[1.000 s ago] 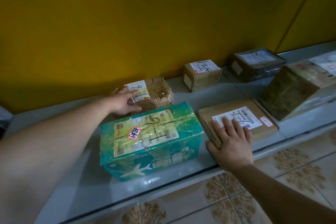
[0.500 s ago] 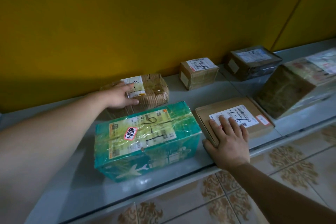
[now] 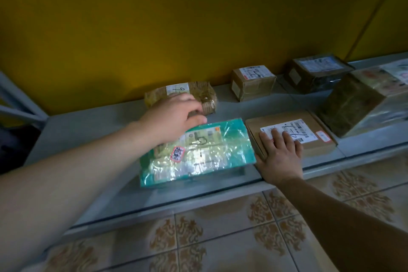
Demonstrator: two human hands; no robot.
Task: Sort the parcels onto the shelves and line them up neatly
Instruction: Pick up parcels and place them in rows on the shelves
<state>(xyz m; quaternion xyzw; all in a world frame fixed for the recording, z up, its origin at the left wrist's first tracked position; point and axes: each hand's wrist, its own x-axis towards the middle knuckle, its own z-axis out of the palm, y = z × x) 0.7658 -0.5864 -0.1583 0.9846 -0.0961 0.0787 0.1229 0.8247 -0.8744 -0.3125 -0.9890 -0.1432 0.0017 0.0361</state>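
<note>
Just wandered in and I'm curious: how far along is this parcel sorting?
Every parcel in view already sits on the shelf, the small brown box and dark box by the wall. In hand: left hand grips the taped parcel, right hand lies flat on the flat box. Left: probably squaring these with the green box.

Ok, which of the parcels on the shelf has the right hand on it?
The flat brown cardboard parcel at the front, just right of the green film-wrapped box. The right hand lies flat on its top; the others are taller.
</note>
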